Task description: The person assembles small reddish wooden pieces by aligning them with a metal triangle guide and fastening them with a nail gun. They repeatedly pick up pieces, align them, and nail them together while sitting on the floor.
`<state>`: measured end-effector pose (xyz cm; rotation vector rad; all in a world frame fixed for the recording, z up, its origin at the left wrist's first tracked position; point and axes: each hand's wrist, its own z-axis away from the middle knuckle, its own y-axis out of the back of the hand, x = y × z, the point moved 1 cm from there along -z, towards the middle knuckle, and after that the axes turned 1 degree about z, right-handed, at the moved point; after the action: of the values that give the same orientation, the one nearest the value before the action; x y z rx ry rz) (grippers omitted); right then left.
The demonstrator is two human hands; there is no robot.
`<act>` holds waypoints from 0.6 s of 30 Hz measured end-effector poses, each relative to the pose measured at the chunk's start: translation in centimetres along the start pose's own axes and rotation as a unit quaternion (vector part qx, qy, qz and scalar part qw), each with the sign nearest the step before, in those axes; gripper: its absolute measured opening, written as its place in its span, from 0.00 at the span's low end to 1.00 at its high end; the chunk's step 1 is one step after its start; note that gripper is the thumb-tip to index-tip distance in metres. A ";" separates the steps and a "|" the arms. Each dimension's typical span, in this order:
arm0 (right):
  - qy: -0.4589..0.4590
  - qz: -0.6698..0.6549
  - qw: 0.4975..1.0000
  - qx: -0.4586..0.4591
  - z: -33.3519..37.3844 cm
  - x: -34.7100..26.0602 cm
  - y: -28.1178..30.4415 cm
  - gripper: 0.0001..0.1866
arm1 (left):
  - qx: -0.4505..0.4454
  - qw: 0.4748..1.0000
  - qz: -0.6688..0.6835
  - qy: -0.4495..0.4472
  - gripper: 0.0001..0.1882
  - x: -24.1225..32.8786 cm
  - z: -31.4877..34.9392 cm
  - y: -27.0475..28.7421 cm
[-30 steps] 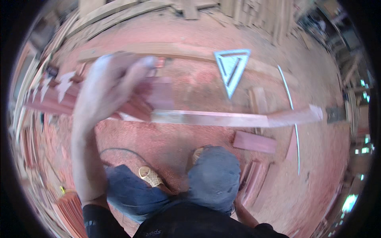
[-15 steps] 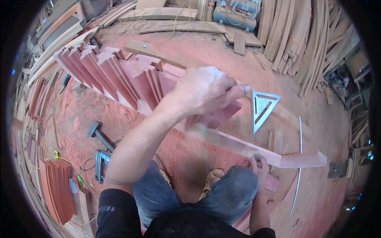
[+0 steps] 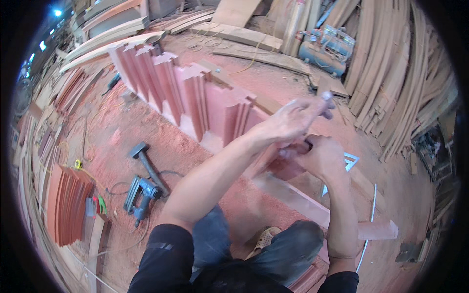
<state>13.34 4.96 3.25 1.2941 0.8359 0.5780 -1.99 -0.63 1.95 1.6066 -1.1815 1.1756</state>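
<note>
1. We are holding our left hand [image 3: 295,117] at two o'clock from the view's middle, its fingers reaching outward; blur is leaving us unable to tell whether it is gripping anything.
2. We are having our right hand [image 3: 326,155] at three o'clock, fingers bent beside the reddish end block [image 3: 288,171]; we cannot tell whether they are grasping it.
3. That block is standing just below both hands, at the near end of the fluted wood row [image 3: 195,105], which is running away toward ten o'clock.
4. A long pale board [image 3: 303,201] is stretching toward four o'clock; if our hands are pressing unevenly, the block could be tilting out of line with it.
5. Sawdust is covering the floor around the row; grains getting under a piece could be spoiling its seat.
6. The upright fluted pieces are standing close together, so a hard sideways knock could be disturbing several.
7. The triangular square [image 3: 350,161] is lying at three o'clock, beside our right forearm; a careless sweep could be shoving it.
8. The hammer [image 3: 149,165] and blue nail gun [image 3: 141,196] are lying around eight o'clock; a shifting foot could be catching them.
</note>
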 end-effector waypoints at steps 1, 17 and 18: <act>-0.016 0.020 1.000 -0.009 -0.1 -0.5 -0.4 0.41 | 0.006 1.000 0.007 -0.010 0.44 -0.1 0.0 0.1; -0.002 -0.073 0.992 0.104 0.8 1.2 -1.2 0.22 | 0.028 0.998 0.042 -0.036 0.48 -0.8 0.1 -0.7; -0.008 -0.078 0.993 0.094 0.9 1.2 -1.4 0.23 | 0.040 0.996 0.053 -0.055 0.49 -1.0 0.0 -0.8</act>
<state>14.63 5.10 1.70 1.3867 0.9858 0.3719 -1.33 -0.25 0.94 1.7046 -1.3195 1.2275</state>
